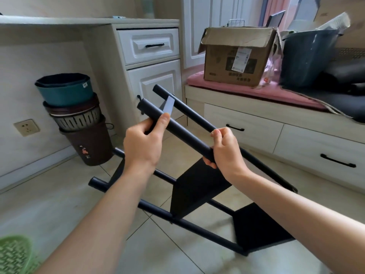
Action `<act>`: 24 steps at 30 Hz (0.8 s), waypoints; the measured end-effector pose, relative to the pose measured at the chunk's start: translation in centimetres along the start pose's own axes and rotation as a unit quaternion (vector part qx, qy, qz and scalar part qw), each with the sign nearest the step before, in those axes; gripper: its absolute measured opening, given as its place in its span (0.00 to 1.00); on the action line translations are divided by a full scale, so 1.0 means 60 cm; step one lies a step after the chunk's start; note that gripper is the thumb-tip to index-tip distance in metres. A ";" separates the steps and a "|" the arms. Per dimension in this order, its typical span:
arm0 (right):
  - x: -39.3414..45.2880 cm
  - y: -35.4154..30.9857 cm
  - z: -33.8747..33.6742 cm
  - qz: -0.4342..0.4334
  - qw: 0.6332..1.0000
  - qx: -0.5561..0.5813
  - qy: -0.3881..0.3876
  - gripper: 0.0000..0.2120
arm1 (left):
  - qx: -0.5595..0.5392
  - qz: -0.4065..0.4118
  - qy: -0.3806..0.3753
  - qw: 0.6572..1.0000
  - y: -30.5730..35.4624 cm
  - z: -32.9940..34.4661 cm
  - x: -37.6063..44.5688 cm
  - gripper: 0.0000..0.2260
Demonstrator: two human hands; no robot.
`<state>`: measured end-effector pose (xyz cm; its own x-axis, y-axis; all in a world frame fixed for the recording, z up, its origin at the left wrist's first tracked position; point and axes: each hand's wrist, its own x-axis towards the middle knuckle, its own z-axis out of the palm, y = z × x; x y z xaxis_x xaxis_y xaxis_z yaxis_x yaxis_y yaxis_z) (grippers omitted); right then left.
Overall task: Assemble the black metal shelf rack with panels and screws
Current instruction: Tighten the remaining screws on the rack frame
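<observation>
The left hand grips a black tube near its upper end, fingers curled round it. The right hand grips the lower end of the same tube, thumb underneath. A second tube runs parallel just beyond, passing behind the right hand's fingers. Below both hands, the partly built black rack rests tilted on the tiled floor, with two panels fitted. A cardboard box sits well beyond the right hand.
</observation>
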<state>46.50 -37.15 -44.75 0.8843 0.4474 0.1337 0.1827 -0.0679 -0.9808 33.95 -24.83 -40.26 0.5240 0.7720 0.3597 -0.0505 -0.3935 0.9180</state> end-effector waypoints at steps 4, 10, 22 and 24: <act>0.010 0.009 -0.023 -0.013 1.000 -0.014 0.001 0.07 | -0.030 -0.022 0.000 0.999 -0.002 0.026 -0.001 0.11; 0.017 0.039 -0.057 -0.031 0.997 -0.063 -0.018 0.07 | -0.035 -0.079 -0.033 0.996 -0.024 0.038 -0.008 0.13; -0.011 0.153 -0.130 -0.019 0.975 -0.219 -0.029 0.08 | -0.013 -0.242 -0.201 0.949 -0.126 0.058 -0.050 0.37; -0.016 0.165 -0.136 -0.017 0.972 -0.234 -0.034 0.08 | -0.015 -0.262 -0.228 0.937 -0.136 0.057 -0.048 0.31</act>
<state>50.98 -45.55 -53.46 0.8465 0.5137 0.1399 0.4010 -0.4424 -0.8022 35.74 -25.51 -49.37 0.7919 0.5590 -0.2456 0.2964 -0.0002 0.9551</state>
